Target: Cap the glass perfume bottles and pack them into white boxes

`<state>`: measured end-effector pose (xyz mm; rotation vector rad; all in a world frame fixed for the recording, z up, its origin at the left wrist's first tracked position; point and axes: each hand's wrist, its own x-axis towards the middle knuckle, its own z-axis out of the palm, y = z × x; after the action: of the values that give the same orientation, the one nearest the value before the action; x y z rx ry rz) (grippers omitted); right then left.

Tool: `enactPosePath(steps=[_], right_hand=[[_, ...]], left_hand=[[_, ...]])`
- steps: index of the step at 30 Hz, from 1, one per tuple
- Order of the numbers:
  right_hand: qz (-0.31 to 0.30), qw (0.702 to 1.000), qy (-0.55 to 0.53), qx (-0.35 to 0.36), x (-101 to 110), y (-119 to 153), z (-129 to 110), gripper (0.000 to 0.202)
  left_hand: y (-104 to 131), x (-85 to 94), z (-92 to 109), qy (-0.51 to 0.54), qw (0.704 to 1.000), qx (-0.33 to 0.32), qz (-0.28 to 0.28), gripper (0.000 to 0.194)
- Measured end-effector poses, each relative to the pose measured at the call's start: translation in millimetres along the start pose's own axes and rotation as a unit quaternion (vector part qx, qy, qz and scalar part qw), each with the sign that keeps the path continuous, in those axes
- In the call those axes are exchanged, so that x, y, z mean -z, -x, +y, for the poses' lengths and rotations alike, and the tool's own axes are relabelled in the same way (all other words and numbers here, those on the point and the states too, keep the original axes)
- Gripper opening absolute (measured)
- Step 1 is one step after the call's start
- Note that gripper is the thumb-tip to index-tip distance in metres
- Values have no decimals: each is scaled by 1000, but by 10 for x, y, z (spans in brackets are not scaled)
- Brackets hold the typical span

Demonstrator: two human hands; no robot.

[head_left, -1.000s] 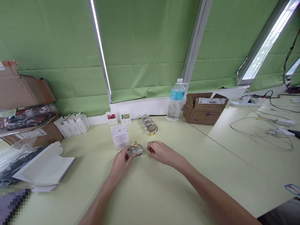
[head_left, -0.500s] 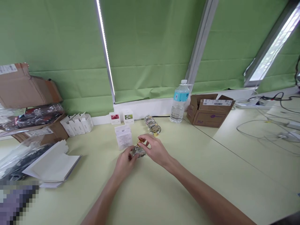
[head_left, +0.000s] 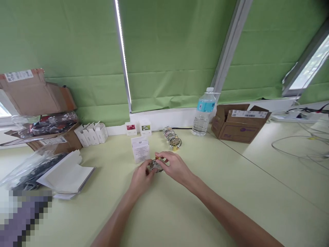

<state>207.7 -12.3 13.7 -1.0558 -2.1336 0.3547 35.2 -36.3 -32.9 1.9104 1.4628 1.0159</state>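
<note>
Between my hands a round, clear glass bottle [head_left: 157, 166] lies on the pale yellow-green table [head_left: 164, 212]. My left hand [head_left: 141, 175] closes its fingers round the bottle's left side. At the bottle's upper end my right hand [head_left: 175, 165] pinches a small gold cap [head_left: 157, 157]; fingers partly hide where cap and bottle meet. Just behind my left hand stands a white printed box [head_left: 141, 150]. Farther back, a row of similar round bottles [head_left: 175, 142] with a gold part at the near end lies on the table.
Two small picture boxes [head_left: 131, 129] stand by the wall. A water bottle [head_left: 203, 115] and an open cardboard box [head_left: 240, 125] are back right, with cables [head_left: 288, 139] beyond. At left are white cartons [head_left: 94, 133], folded white sheets [head_left: 68, 175] and stacked cardboard boxes [head_left: 36, 97].
The view has shifted a little, so the scene sits farther right. The gold cap, tilted before, now stands more upright at the bottle's upper end, still in my right fingers.
</note>
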Motion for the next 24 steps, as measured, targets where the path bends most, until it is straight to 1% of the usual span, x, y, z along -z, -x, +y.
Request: enactPosePath(steps=[3, 6, 8, 10, 12, 14, 16, 18, 19, 20, 21, 22, 24], right_hand=[[-11, 1000, 7, -11, 18, 42, -39, 23], [-13, 1000, 14, -20, 8, 112, -31, 40], [-10, 999, 16, -35, -19, 142, 16, 49], [-13, 998, 14, -53, -45, 146, 84, 49], [-34, 998, 7, -58, -58, 130, 150, 39], [-58, 997, 0, -50, -53, 114, 196, 28], [-72, 996, -3, -48, -40, 107, 220, 25], [-77, 996, -5, -51, -27, 110, 227, 27], [-77, 996, -6, -53, -23, 113, 226, 28], [-77, 996, -8, -53, -20, 115, 224, 28], [-77, 996, -10, -52, -19, 117, 222, 28], [-77, 996, -12, -52, -18, 118, 220, 28], [-79, 995, -17, -54, -21, 118, 220, 28]], left_hand=[[-5, -7, -10, -3, 1000, 0, 0, 31], [-13, -12, -20, -7, 1000, -2, 0, 31], [-16, -13, -22, -7, 1000, -3, -4, 31], [-14, -9, -15, -7, 1000, -7, -7, 31], [-7, 12, 4, -12, 1000, -18, 2, 33], [-2, 64, 33, -36, 998, -35, 42, 35], [-8, 158, 67, -75, 988, -60, 122, 36], [-33, 286, 100, -115, 963, -91, 224, 35], [-53, 354, 113, -131, 949, -105, 265, 35], [-77, 420, 121, -143, 939, -114, 292, 36], [-103, 479, 123, -150, 934, -117, 302, 38], [-129, 528, 116, -151, 936, -114, 296, 41], [-179, 584, 77, -137, 951, -98, 258, 47]])
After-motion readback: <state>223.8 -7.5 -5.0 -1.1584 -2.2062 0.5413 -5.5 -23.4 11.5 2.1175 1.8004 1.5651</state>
